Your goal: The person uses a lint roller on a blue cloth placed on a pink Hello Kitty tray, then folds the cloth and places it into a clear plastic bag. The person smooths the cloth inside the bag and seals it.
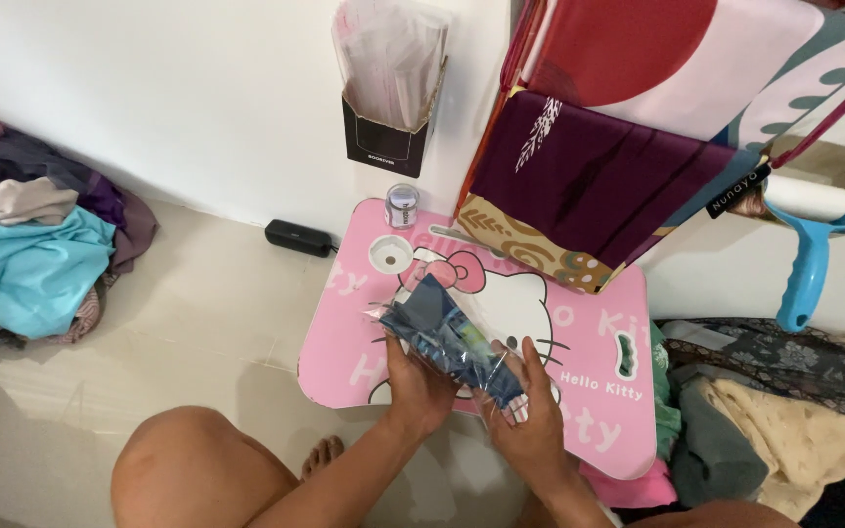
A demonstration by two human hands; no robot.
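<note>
Nearest, a bare bent knee (193, 469), below and left of the hands. Just above it, left hand (421, 383) curled under and around the near end of a folded dark blue patterned cloth in a clear crinkly plastic sleeve (447, 337), fingers closed on it. Right hand (530, 420) clamped on the same packet's lower right end, thumb laid along the top, fingers wrapped beneath. Packet slanted between both hands, held just over a pink lap table with a cartoon cat print (344, 332). Looks like bagging in hand: cloth inside the sleeve, open end apparently at the right hand. Calls for a steady pinch on slippery film and flattening without shifting the fold. Beyond the hands, a small clear lidded jar (401, 205); further right, a stack of folded maroon and patterned fabric (589, 166).
</note>
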